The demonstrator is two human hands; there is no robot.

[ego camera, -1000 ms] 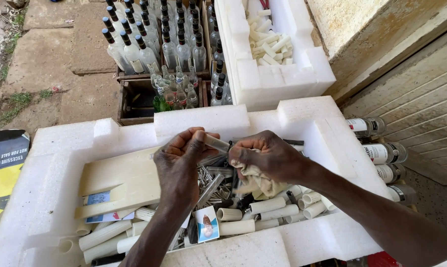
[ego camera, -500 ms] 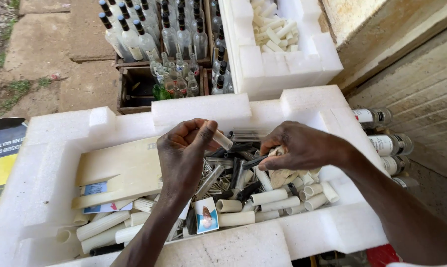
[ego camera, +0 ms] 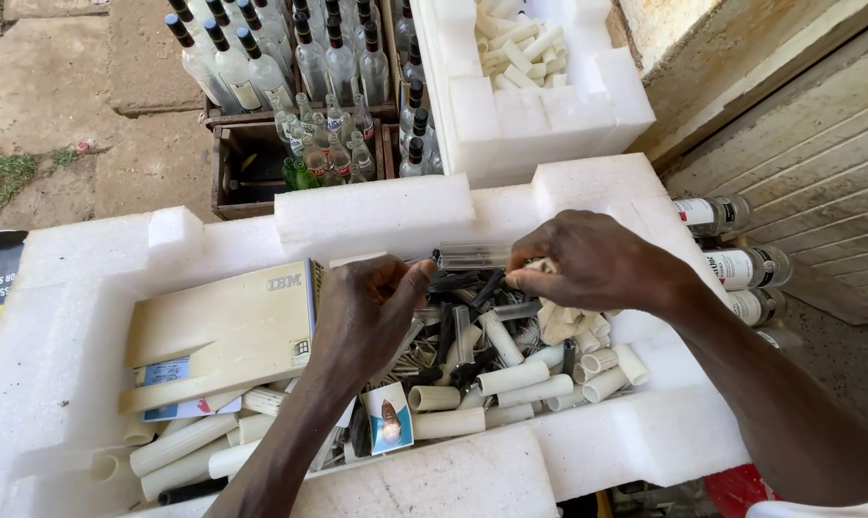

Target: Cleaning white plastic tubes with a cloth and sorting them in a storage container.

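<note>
Your white foam tray [ego camera: 587, 451] holds cream paper rolls [ego camera: 511, 379], black clips [ego camera: 463, 288] and a beige box [ego camera: 223, 326]; green bottles [ego camera: 300, 173] stand beyond.

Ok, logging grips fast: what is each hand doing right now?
Left hand: fingers curled over the dark pieces in the foam tray; whether it holds anything cannot be told.
Right hand: pinched shut on the clear tube.

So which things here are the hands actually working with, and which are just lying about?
In hand:
- clear tube, held by the right hand
- left hand, close to the tube's other end
- foam tray with dark pieces and rolled paper tubes

Lying about:
- beige box
- small photo card
- crate of bottles
- second foam tray
</note>
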